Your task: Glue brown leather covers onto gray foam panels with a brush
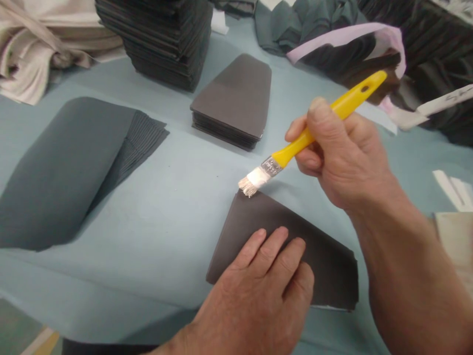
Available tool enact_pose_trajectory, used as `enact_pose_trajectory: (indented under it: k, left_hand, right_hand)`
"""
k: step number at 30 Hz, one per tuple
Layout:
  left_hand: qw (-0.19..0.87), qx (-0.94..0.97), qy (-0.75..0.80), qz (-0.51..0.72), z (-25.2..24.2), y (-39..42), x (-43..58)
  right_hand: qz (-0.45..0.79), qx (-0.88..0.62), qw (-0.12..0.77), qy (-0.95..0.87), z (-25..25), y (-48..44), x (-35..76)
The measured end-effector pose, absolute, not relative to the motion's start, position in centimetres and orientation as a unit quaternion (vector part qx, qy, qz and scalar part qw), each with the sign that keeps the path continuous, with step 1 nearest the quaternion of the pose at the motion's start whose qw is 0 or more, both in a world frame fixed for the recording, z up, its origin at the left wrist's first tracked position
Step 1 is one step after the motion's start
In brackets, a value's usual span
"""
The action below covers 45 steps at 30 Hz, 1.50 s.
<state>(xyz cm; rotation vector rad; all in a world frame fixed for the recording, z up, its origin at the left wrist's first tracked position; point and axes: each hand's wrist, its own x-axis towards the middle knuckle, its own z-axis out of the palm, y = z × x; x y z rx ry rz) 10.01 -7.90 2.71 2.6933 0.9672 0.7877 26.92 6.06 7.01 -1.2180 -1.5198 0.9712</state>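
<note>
With left hand (262, 296) flat, pressing the dark panel (328, 261) onto the counter (177, 207); with right hand (343, 158), gripping the yellow brush (295, 146), bristles (247, 186) at the panel's far corner. Seemingly midway through brushing; unable to tell finished from untouched among stacked panels (236, 98) beyond.

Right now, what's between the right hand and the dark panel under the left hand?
In the head view, the yellow brush: gripped by the right hand, its bristles at the far corner of the dark panel.
</note>
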Motion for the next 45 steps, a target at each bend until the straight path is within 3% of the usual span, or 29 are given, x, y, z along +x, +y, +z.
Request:
enact_pose_trajectory:
  k: [15, 23, 33, 42, 45]
  left_hand:
    - [0.092, 0.904, 0.328, 0.257, 2.7, -7.9, 10.0]
    - [0.094, 0.910, 0.328, 0.235, 3.0, -8.0, 9.8]
    - [0.096, 0.916, 0.317, 0.225, 3.0, -8.1, 9.8]
    - [0.098, 0.912, 0.322, 0.234, 3.0, -8.0, 10.1]
    - [0.098, 0.910, 0.325, 0.237, 2.9, -8.0, 10.1]
  right_hand:
    - [0.401, -0.559, 0.359, -0.631, 8.8, 6.7, 26.9]
    - [0.377, -0.501, 0.329, -0.705, 8.8, 7.0, 27.7]
    - [0.379, -0.487, 0.387, -0.685, 10.3, 7.3, 25.3]
    - [0.388, -0.493, 0.301, -0.718, 9.5, 8.3, 26.6]
    - [0.368, -0.482, 0.325, -0.726, 9.9, 8.2, 26.5]
